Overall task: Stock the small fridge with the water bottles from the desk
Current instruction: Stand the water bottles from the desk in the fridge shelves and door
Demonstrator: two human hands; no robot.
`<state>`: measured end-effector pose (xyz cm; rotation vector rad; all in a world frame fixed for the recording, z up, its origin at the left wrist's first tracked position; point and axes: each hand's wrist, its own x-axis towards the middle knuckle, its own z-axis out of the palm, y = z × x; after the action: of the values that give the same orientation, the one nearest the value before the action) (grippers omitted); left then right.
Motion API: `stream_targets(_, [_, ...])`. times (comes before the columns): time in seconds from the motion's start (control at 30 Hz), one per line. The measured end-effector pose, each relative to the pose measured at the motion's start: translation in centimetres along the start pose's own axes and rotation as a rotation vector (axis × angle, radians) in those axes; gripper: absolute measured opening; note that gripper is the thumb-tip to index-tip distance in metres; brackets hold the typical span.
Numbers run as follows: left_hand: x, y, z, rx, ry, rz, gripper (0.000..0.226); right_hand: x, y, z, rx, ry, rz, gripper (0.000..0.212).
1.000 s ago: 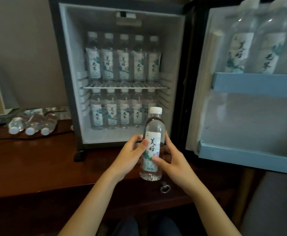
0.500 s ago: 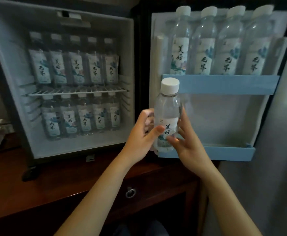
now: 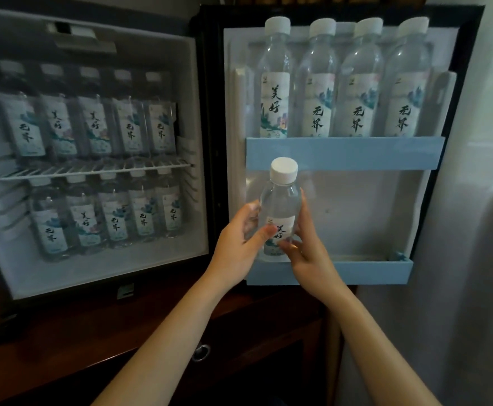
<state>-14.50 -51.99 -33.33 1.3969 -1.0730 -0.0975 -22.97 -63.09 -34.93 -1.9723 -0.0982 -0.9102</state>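
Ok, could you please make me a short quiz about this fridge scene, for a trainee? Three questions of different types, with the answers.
1. True or false: the held bottle has no cap.
2. The bottle is gripped by: A) one hand only B) both hands C) no hand
3. Short answer: which door shelf already carries a row of bottles?

Key
1. False: its white cap is on.
2. B: the left hand and the right hand both grip it.
3. The upper door shelf.
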Motion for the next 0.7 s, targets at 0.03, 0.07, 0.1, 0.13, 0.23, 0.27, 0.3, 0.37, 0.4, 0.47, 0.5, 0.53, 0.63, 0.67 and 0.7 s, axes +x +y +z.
stream_targets(0.03, [0.1,-0.1,0.1,0.019,0.005,-0.001,0.055,0.0,0.2,0.0,0.017,-0.006,0.017,0.097])
stream_targets(0.07, [0.2,-0.1,0.1,0.044,0.016,-0.001,0.056,0.0,0.4,0.0,0.032,-0.011,0.032,0.099])
stream_targets(0.1, [0.2,-0.2,0.2,0.078,0.032,0.002,0.055,0.0,0.5,0.0,0.042,-0.019,0.045,0.101])
stream_targets(0.13, [0.3,-0.3,0.2,0.117,0.052,0.010,0.055,0.1,0.7,0.0,0.046,-0.026,0.055,0.102])
stream_targets(0.23, [0.4,-0.6,0.4,0.250,0.108,0.065,0.054,0.2,0.8,0.0,0.049,-0.035,0.074,0.104])
stream_targets(0.27, [0.4,-0.6,0.5,0.293,0.124,0.085,0.056,0.2,0.9,-0.1,0.043,-0.036,0.076,0.104])
stream_targets(0.3, [0.4,-0.6,0.5,0.325,0.137,0.104,0.059,0.3,0.9,-0.1,0.035,-0.038,0.077,0.105])
stream_targets(0.37, [0.2,-0.6,0.5,0.367,0.157,0.132,0.065,0.3,1.1,-0.2,0.016,-0.048,0.082,0.106])
stream_targets(0.4, [0.1,-0.6,0.5,0.387,0.163,0.141,0.067,0.3,1.2,-0.2,0.003,-0.057,0.083,0.106])
stream_targets(0.47, [0.0,-0.8,0.4,0.428,0.166,0.155,0.067,0.4,1.4,-0.2,-0.020,-0.081,0.081,0.106])
stream_targets(0.5, [-0.1,-0.9,0.4,0.451,0.170,0.160,0.066,0.4,1.5,-0.3,-0.034,-0.095,0.081,0.106])
stream_targets(0.53, [-0.2,-1.0,0.3,0.480,0.178,0.166,0.065,0.4,1.5,-0.3,-0.052,-0.106,0.082,0.106])
stream_targets(0.63, [-0.2,-1.0,0.1,0.559,0.203,0.189,0.063,0.5,1.5,-0.4,-0.092,-0.113,0.092,0.106])
stream_targets(0.67, [-0.2,-1.0,0.1,0.578,0.211,0.198,0.062,0.4,1.5,-0.4,-0.103,-0.113,0.097,0.106])
stream_targets(0.7, [-0.2,-1.0,0.0,0.597,0.222,0.207,0.061,0.4,1.6,-0.4,-0.117,-0.115,0.103,0.107])
